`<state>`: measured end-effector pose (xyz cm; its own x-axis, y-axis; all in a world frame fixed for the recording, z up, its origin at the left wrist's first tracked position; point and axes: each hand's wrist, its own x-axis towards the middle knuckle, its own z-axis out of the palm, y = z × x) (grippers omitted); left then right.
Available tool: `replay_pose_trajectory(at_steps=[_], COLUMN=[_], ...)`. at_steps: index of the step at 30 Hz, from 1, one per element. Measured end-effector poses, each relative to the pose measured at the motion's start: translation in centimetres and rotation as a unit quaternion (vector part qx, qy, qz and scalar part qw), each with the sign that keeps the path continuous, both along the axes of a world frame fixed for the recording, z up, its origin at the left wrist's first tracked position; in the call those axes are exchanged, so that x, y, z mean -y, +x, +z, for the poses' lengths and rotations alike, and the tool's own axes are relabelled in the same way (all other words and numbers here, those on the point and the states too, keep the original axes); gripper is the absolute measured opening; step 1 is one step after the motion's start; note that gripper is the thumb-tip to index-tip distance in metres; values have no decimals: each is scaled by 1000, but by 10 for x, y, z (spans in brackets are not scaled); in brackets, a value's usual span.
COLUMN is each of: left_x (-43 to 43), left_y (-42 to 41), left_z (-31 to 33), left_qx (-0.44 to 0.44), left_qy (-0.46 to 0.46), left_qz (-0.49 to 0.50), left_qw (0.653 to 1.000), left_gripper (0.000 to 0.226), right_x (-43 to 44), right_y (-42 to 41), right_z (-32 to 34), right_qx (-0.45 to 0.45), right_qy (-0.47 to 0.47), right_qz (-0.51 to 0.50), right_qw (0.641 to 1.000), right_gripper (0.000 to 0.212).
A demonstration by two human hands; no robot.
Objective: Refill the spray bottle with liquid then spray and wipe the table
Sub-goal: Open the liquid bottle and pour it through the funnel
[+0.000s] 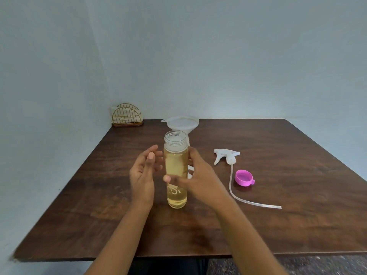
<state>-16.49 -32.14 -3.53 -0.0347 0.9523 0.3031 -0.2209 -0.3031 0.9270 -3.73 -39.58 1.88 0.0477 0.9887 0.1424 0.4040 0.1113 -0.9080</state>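
Left hand [144, 171]: hovering beside bottle [175, 165], fingers spread.
Right hand [198, 179]: curling round bottle, probably for pouring.
Funnel [182, 124]: waiting behind, upper centre.

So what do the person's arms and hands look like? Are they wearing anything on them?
The left hand and right hand are bare: no gloves, and no rings, watch or bracelet that I can see. No sleeves show either, right down to the picture's bottom edge. The left thumbnail looks short and unpainted. The right hand is a bit blurry, so tiny details there are hard to tell.
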Motion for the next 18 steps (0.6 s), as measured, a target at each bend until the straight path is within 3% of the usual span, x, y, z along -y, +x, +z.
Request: replay_pose_trajectory(at_steps=[3, 13, 18], left_x=[-18, -70, -74], left_y=[-10, 6, 16], left_z=[20, 88, 97], left_qx=[-3, -79, -77], left_qy=[-49, -185, -191], left_qz=[4, -107, -119], left_qw=[999, 974, 971], left_gripper=[22, 25, 19], right_x=[-8, -19, -19], right_y=[-14, -14, -7], right_z=[-6, -5, -1], right_qx=[-38, 38, 26], right_qy=[14, 44, 43], right_qz=[-39, -118, -110], right_qw=[998, 991, 993], right_gripper=[71, 54, 59])
